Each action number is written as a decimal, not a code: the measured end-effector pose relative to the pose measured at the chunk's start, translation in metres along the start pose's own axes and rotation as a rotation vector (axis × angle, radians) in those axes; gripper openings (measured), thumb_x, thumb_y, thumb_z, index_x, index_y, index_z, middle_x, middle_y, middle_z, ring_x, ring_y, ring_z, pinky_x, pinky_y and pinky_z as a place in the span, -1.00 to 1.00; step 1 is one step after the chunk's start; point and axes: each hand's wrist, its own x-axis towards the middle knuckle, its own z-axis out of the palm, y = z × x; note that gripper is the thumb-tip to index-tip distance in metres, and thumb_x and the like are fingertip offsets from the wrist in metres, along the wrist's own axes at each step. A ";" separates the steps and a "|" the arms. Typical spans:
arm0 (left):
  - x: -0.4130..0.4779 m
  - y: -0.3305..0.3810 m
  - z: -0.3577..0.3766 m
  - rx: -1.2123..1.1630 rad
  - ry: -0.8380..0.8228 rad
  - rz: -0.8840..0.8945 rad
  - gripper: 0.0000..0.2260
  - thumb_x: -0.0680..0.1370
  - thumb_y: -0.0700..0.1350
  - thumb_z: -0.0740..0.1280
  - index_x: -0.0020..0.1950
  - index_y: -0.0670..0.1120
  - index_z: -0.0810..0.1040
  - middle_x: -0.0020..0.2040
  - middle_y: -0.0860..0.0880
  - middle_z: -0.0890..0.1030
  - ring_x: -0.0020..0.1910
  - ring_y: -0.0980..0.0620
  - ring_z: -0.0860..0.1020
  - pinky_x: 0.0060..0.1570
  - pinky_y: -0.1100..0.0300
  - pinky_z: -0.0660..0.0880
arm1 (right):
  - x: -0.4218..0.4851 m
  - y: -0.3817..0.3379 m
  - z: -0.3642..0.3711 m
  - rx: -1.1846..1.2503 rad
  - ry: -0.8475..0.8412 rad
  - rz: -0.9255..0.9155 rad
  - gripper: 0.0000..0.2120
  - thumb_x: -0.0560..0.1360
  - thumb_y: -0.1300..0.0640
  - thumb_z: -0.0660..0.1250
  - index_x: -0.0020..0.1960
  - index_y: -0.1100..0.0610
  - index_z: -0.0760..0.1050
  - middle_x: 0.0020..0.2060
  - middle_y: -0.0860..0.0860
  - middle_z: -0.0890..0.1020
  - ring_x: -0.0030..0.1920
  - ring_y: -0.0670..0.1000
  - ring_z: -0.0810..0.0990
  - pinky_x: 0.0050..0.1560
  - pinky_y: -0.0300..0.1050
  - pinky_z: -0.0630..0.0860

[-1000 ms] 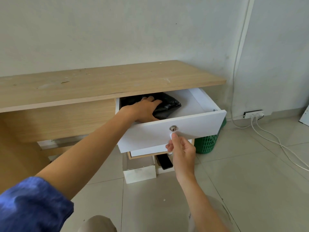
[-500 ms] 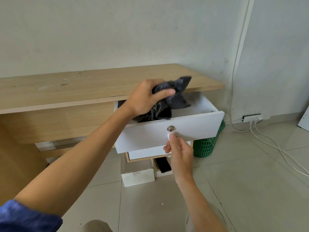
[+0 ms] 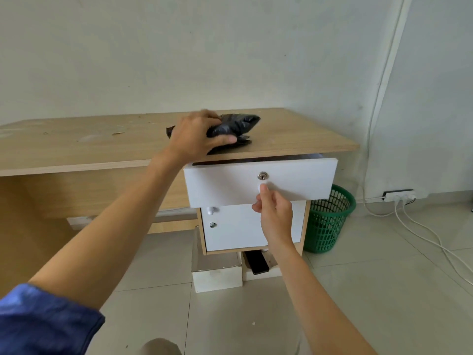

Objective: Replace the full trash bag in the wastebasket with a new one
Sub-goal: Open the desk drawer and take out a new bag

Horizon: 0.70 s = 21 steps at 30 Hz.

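left hand [image 3: 197,135] fingers clamp bag roll [image 3: 234,128] on desk [image 3: 76,144]; right hand [image 3: 275,213] fingers pinch drawer [image 3: 294,180] knob (fast shove could nip them)

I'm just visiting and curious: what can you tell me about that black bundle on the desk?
The black trash bag bundle is crumpled, glossy thin plastic, folded into a loose wad. It lies on the wooden desktop near its front edge, above the partly open white drawer. The left hand grips its left part, thumb across the front.
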 end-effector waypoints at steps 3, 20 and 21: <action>-0.007 -0.013 0.015 -0.126 -0.121 -0.126 -0.51 0.47 0.38 0.38 0.09 -0.01 0.66 -0.14 0.01 0.66 -0.07 -0.10 0.60 -0.03 -0.02 0.53 | 0.021 0.004 0.007 0.013 -0.008 0.015 -0.62 0.60 -0.23 0.27 -0.12 0.05 0.61 -0.36 -0.13 0.68 -0.26 -0.16 0.66 -0.09 -0.18 0.53; -0.002 -0.019 0.028 -0.160 -0.085 -0.296 -0.45 0.44 0.50 0.28 -0.19 0.01 0.66 -0.42 0.02 0.50 -0.33 0.07 0.51 -0.33 0.12 0.31 | 0.078 -0.006 0.023 -0.193 -0.079 0.021 -0.65 0.66 -0.14 0.24 -0.08 0.09 0.60 -0.21 0.00 0.75 -0.26 -0.04 0.70 -0.23 -0.33 0.47; -0.002 -0.018 0.028 -0.159 -0.082 -0.296 -0.46 0.44 0.50 0.28 -0.23 0.02 0.64 -0.43 0.01 0.50 -0.34 0.06 0.50 -0.34 0.12 0.31 | 0.078 -0.008 0.021 -0.231 -0.102 0.009 -0.67 0.67 -0.13 0.23 -0.03 0.10 0.61 -0.18 0.02 0.75 -0.22 0.00 0.71 -0.22 -0.34 0.48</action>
